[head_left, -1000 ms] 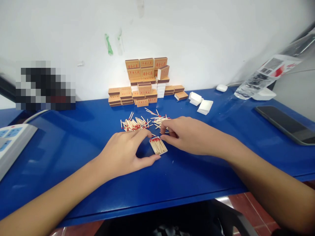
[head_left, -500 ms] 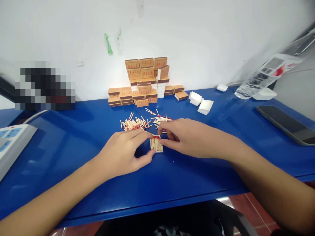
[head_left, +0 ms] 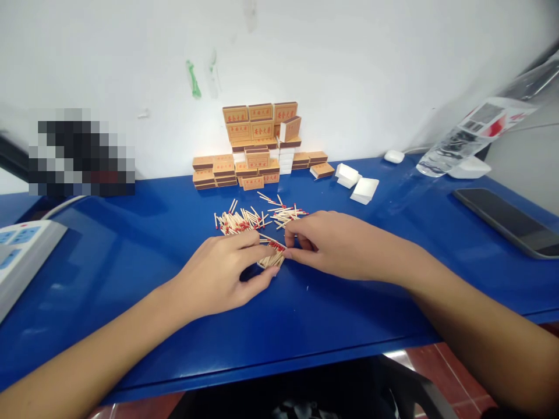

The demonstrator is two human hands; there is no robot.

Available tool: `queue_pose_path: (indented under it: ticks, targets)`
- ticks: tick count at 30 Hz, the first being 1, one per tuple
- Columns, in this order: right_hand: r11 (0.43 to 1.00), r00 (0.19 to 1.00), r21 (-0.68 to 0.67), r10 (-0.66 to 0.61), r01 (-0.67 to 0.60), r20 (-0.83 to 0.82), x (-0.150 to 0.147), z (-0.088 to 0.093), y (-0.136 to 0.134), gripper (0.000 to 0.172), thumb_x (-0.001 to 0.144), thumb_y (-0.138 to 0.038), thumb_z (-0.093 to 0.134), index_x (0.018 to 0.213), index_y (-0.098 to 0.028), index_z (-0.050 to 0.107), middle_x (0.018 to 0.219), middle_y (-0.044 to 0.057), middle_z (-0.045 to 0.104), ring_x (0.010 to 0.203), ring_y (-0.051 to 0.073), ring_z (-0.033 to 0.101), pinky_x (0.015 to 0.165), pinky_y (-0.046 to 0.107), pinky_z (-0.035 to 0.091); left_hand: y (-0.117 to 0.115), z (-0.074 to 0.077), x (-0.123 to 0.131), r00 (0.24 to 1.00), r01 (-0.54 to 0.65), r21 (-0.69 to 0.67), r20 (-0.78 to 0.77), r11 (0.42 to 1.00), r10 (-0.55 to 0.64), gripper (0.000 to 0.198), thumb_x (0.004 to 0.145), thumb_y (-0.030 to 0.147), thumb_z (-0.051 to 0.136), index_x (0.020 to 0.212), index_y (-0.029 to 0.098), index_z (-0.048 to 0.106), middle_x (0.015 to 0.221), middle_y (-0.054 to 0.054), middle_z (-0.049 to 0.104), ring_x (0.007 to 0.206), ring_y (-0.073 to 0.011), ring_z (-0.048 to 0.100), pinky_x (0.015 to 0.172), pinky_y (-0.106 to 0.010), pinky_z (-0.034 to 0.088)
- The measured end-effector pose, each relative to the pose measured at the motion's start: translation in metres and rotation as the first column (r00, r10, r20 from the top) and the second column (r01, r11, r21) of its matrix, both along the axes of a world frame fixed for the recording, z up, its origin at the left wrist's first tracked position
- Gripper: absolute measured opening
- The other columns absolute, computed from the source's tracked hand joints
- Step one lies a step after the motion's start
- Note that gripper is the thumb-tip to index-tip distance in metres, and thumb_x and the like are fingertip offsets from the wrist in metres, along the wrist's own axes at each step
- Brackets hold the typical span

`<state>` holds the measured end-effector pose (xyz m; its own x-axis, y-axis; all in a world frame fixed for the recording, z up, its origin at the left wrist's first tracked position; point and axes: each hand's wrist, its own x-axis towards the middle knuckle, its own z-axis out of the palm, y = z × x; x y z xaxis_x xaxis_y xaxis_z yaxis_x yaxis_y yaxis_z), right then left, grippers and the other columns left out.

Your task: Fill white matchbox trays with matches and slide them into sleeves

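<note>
Between my hands, on the blue table (head_left: 196,349), lies a small white matchbox tray (head_left: 261,266) filled with matches (head_left: 271,257), their red heads toward the far right. My left hand (head_left: 227,262) holds the tray, its thumb at the near edge and its fingers over the far left part. At the tray's right corner, my right hand (head_left: 336,244) has thumb and forefinger closed on the edge. Just beyond are a loose pile of matches (head_left: 238,221) and a smaller scatter of matches (head_left: 286,215).
Stacked matchboxes (head_left: 261,129) stand by the wall. Right of them lie folded white card pieces (head_left: 365,190). A phone (head_left: 510,218), a leaning plastic bottle (head_left: 458,142) and a white plug (head_left: 393,156) are at the right. A white power strip (head_left: 32,250) sits at the left.
The matchbox tray has turned clockwise and shifted slightly left between my hands. My left forefinger now lies across its matches, and my right fingertips meet its corner.
</note>
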<state>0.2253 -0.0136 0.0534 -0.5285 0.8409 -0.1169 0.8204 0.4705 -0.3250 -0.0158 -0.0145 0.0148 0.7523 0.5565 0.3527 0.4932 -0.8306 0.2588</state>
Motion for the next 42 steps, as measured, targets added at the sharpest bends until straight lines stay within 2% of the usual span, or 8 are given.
queue_pose_path:
  ticks: [7, 11, 15, 24, 29, 34, 39, 42]
  targets:
    - [1.0, 1.0, 0.002, -0.019, 0.019, 0.014, 0.0004, 0.0002, -0.0002, 0.017, 0.099, -0.036, 0.063, 0.091, -0.023, 0.066, 0.084, 0.0, 0.07, 0.068, 0.016, 0.053, 0.062, 0.031, 0.03, -0.0005, 0.0013, -0.0013, 1.0, 0.011, -0.027, 0.012, 1.0, -0.011, 0.023, 0.103, 0.032, 0.06, 0.116, 0.022, 0.076, 0.092, -0.003, 0.069, 0.079, -0.0154, 0.067, 0.072, -0.029, 0.057]
    - [1.0, 1.0, -0.016, 0.009, -0.009, 0.02, 0.0, 0.0031, -0.0021, 0.02, 0.099, -0.038, 0.064, 0.088, -0.022, 0.065, 0.081, 0.0, 0.069, 0.065, 0.015, 0.051, 0.061, 0.031, 0.03, -0.0002, 0.0012, -0.0008, 0.999, 0.045, -0.062, 0.0, 0.997, -0.045, 0.022, 0.103, 0.031, 0.059, 0.112, 0.022, 0.077, 0.088, -0.002, 0.064, 0.073, -0.0139, 0.063, 0.068, -0.029, 0.054]
    - [0.999, 0.999, -0.02, 0.028, -0.028, 0.023, 0.0, 0.0032, -0.0027, 0.022, 0.099, -0.038, 0.066, 0.085, -0.021, 0.063, 0.079, 0.0, 0.068, 0.063, 0.014, 0.05, 0.06, 0.031, 0.029, 0.0004, -0.0003, -0.0001, 0.999, 0.038, -0.067, 0.019, 0.997, -0.036, 0.022, 0.103, 0.032, 0.06, 0.113, 0.021, 0.076, 0.09, -0.002, 0.065, 0.077, -0.015, 0.065, 0.071, -0.03, 0.055]
    - [0.999, 0.998, 0.007, 0.043, -0.043, -0.039, 0.0018, 0.0003, 0.0, 0.013, 0.096, -0.034, 0.07, 0.095, -0.022, 0.064, 0.087, -0.001, 0.069, 0.07, 0.015, 0.055, 0.063, 0.029, 0.031, -0.0021, 0.0013, -0.002, 0.996, 0.08, -0.088, -0.018, 0.993, -0.082, 0.018, 0.101, 0.031, 0.064, 0.112, 0.023, 0.075, 0.092, -0.001, 0.065, 0.074, -0.0139, 0.063, 0.066, -0.029, 0.051]
    - [0.999, 0.998, 0.01, 0.048, -0.048, -0.043, 0.0032, 0.001, 0.0005, 0.01, 0.095, -0.031, 0.069, 0.095, -0.022, 0.065, 0.084, -0.001, 0.068, 0.07, 0.015, 0.055, 0.062, 0.03, 0.031, -0.0004, -0.0001, -0.0009, 0.999, 0.033, -0.053, 0.021, 0.998, -0.032, 0.02, 0.103, 0.031, 0.061, 0.112, 0.021, 0.075, 0.093, -0.003, 0.067, 0.08, -0.0153, 0.066, 0.071, -0.029, 0.054]
    - [0.995, 0.991, 0.037, 0.091, -0.088, -0.099, 0.0025, -0.0017, 0.001, 0.012, 0.094, -0.027, 0.07, 0.103, -0.023, 0.064, 0.09, 0.0, 0.069, 0.072, 0.016, 0.057, 0.064, 0.03, 0.033, 0.0006, -0.0008, 0.0001, 0.998, -0.045, -0.003, 0.045, 0.999, 0.045, 0.018, 0.102, 0.032, 0.062, 0.102, 0.02, 0.076, 0.089, -0.003, 0.068, 0.075, -0.0139, 0.066, 0.066, -0.027, 0.054]
    - [0.984, 0.974, 0.032, 0.176, -0.173, -0.14, -0.0022, -0.0032, -0.001, 0.016, 0.096, -0.025, 0.068, 0.111, -0.021, 0.063, 0.105, 0.005, 0.07, 0.087, 0.02, 0.062, 0.071, 0.031, 0.039, -0.0013, -0.0014, -0.0008, 0.999, -0.001, -0.056, 0.034, 0.998, 0.003, 0.017, 0.1, 0.03, 0.063, 0.103, 0.02, 0.075, 0.094, -0.004, 0.07, 0.081, -0.0158, 0.069, 0.073, -0.029, 0.058]
    - [0.975, 0.968, 0.028, 0.224, -0.222, -0.116, -0.0046, -0.004, -0.001, 0.011, 0.099, -0.023, 0.064, 0.11, -0.021, 0.064, 0.104, 0.006, 0.068, 0.091, 0.021, 0.062, 0.077, 0.032, 0.041, -0.0014, -0.0016, -0.0009, 1.0, 0.011, -0.06, 0.028, 0.998, -0.009, 0.017, 0.102, 0.03, 0.061, 0.102, 0.02, 0.075, 0.097, -0.004, 0.071, 0.085, -0.0171, 0.07, 0.077, -0.031, 0.06]
